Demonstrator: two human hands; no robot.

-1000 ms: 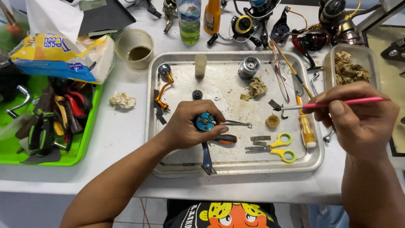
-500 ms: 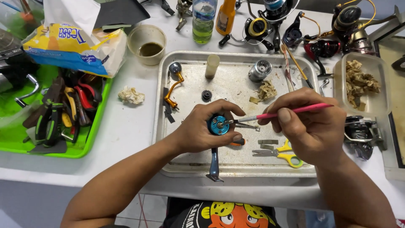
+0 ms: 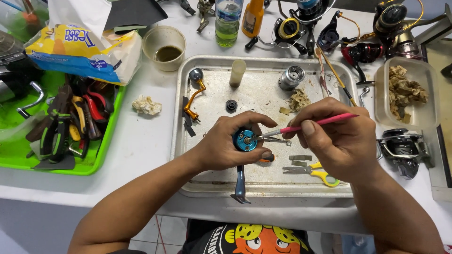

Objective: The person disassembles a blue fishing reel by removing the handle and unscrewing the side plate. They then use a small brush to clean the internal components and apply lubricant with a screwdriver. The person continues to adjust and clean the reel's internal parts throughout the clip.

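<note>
Left hand (image 3: 226, 146) fingers clamp a blue reel part (image 3: 245, 140); right hand (image 3: 341, 138) fingers pinch a pink brush (image 3: 320, 123), its tip touching the part over the tray (image 3: 181, 141); the part's underside is hidden.

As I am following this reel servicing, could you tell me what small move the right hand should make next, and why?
Probably dab the pink-handled brush onto the blue round reel part: the right hand holds its tip right at the central shaft, while the left hand steadies the part over the metal tray.

A small round blue reel part (image 3: 245, 140), shaft end up, meets a pink-handled brush's (image 3: 314, 123) tip.
</note>
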